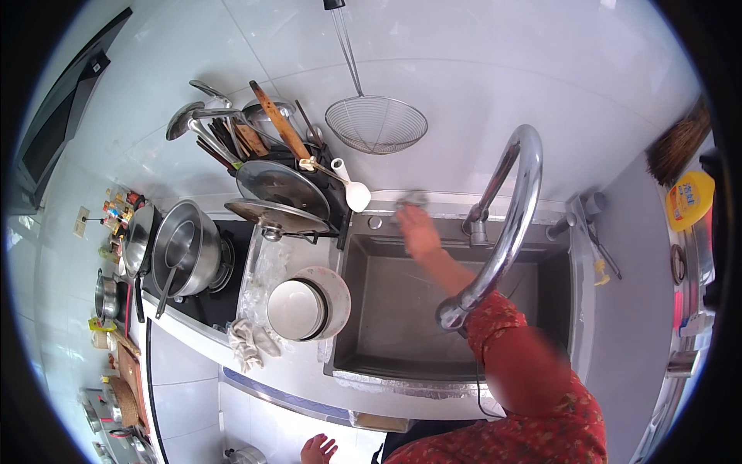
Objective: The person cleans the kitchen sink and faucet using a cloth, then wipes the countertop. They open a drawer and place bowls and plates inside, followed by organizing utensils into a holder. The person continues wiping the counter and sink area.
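My right hand [418, 231] reaches across the sink [406, 313] to its back ledge, blurred by motion. Under its fingers is a greyish wad [413, 200], perhaps a cloth or scrubber, pressed where the ledge meets the tiled wall. A round metal button [375, 223] sits on the ledge just left of this hand. The tall chrome faucet [524, 191] arches over the basin and partly covers my forearm. Low in the view, my left hand [319, 450] hangs in front of the counter with fingers apart and nothing in it.
Stacked bowls [297, 310] and a crumpled cloth [250, 343] lie left of the sink. Behind them stands a rack with pot lids [284, 188] and utensils. A wire strainer [377, 124] hangs on the wall. Farther left, a steel pot [200, 249] sits on the stove.
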